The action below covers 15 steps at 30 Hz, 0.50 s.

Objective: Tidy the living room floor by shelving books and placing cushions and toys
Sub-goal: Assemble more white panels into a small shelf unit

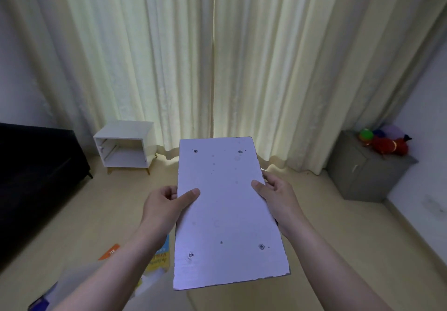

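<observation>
A flat white board (226, 211) with small screw marks near its corners is held level in front of me, above the floor. My left hand (167, 201) grips its left edge, thumb on top. My right hand (275, 193) grips the right edge the same way. A white open-front shelf cabinet (124, 142) on short legs stands at the back left by the curtain. Books (158, 258) lie on the floor under my left forearm, one orange (110, 252). Soft toys (384, 141) sit on a grey cabinet (362, 172) at the right.
A black sofa (38, 165) fills the left side. Cream curtains (217, 56) hang across the back wall. Pale wooden floor (314, 214) stretches between the sofa and the grey cabinet. A white wall runs along the right.
</observation>
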{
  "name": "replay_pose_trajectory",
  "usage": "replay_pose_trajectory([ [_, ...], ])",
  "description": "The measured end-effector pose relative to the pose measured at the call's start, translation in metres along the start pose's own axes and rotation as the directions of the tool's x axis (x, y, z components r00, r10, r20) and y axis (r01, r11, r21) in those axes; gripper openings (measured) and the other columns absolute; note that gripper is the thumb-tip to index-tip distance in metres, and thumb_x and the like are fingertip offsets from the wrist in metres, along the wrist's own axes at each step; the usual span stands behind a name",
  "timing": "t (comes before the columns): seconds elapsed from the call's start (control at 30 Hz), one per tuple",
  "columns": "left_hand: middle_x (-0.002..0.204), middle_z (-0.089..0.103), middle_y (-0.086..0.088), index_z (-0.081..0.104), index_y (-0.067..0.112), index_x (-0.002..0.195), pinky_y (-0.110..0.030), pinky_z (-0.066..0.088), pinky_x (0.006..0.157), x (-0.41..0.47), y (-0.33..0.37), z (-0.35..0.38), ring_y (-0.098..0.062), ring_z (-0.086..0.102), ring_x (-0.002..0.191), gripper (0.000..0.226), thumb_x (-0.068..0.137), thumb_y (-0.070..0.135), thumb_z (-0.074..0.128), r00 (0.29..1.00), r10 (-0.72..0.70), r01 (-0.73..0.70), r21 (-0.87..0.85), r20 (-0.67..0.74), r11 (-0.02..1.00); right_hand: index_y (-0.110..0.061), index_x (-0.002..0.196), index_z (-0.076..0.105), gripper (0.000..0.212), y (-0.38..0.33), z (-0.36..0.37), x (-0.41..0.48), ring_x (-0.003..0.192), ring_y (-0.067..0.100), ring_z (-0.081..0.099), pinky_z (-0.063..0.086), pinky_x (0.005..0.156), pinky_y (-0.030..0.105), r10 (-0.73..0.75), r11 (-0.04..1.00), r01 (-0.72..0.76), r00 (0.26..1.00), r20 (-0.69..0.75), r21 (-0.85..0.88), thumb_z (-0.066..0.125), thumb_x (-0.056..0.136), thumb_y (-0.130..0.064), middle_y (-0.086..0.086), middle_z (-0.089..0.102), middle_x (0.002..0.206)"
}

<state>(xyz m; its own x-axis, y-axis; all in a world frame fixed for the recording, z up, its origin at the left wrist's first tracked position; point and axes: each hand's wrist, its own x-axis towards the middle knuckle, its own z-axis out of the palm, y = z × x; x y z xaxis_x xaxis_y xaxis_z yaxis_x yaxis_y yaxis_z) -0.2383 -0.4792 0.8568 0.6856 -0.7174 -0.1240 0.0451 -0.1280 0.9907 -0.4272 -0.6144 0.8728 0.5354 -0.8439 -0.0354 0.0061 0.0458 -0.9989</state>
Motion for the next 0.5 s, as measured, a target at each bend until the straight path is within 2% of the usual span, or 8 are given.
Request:
replay_pose_trajectory([
  [0.07,0.083,0.068,-0.021,0.055,-0.012,0.092,-0.033,0.049,0.058,0.013,0.005,0.032,-0.023,0.066,0.065,0.072,0.054,0.042,0.084,1.0,0.004,-0.004,-0.006,-0.013,1.0,-0.019,0.113,0.068,0.025,-0.005,-0.029,0.022,0.096,0.031,0.07,0.053,0.087,0.047,0.002,1.0,-0.002,1.0,-0.002,-0.004,0.055,0.094,-0.009,0.004,0.074,0.104],
  [0.13,0.089,0.07,-0.021,0.059,-0.009,0.093,-0.03,0.049,0.055,0.028,0.007,0.059,-0.022,0.067,0.065,0.058,0.065,0.034,0.085,1.0,-0.003,0.003,-0.008,-0.018,1.0,-0.018,0.113,0.067,0.024,-0.006,-0.052,0.043,0.097,0.032,0.07,0.053,0.087,0.048,0.007,1.0,-0.007,1.0,0.001,-0.005,0.054,0.095,-0.009,0.003,0.074,0.105],
  [0.2,0.083,0.069,-0.017,0.062,-0.006,0.091,-0.026,0.047,0.051,0.041,0.01,0.078,-0.019,0.066,0.063,0.043,0.072,0.028,0.082,1.0,-0.013,0.013,-0.005,-0.022,1.0,-0.017,0.114,0.067,0.024,-0.006,-0.068,0.061,0.097,0.033,0.069,0.053,0.087,0.048,0.017,1.0,-0.017,1.0,0.006,-0.003,0.054,0.095,-0.009,0.004,0.074,0.105],
  [0.33,0.081,0.066,-0.017,0.062,-0.003,0.085,-0.027,0.045,0.053,0.083,0.014,0.106,-0.02,0.063,0.063,0.038,0.072,0.027,0.082,0.999,-0.027,0.027,-0.007,-0.03,1.0,-0.015,0.113,0.066,0.023,-0.003,-0.089,0.111,0.092,0.029,0.07,0.054,0.081,0.041,0.033,0.999,-0.033,0.999,0.016,-0.002,0.054,0.094,-0.008,0.007,0.073,0.105],
  [0.4,0.086,0.067,-0.024,0.061,-0.006,0.088,-0.029,0.046,0.056,0.109,0.013,0.113,-0.022,0.064,0.065,0.051,0.066,0.032,0.085,0.999,-0.034,0.034,-0.004,-0.034,0.999,-0.014,0.113,0.067,0.023,0.0,-0.09,0.138,0.09,0.027,0.07,0.054,0.08,0.038,0.035,0.999,-0.035,0.999,0.022,0.004,0.055,0.094,-0.008,0.007,0.074,0.104],
  [0.5,0.089,0.068,-0.024,0.056,-0.013,0.095,-0.034,0.047,0.06,0.144,0.017,0.117,-0.024,0.065,0.066,0.081,0.048,0.047,0.081,0.999,-0.036,0.037,0.015,-0.04,0.999,-0.018,0.112,0.068,0.025,0.006,-0.085,0.175,0.091,0.026,0.07,0.055,0.082,0.039,0.044,0.999,-0.045,0.999,0.024,0.009,0.055,0.094,-0.007,0.005,0.074,0.103],
])
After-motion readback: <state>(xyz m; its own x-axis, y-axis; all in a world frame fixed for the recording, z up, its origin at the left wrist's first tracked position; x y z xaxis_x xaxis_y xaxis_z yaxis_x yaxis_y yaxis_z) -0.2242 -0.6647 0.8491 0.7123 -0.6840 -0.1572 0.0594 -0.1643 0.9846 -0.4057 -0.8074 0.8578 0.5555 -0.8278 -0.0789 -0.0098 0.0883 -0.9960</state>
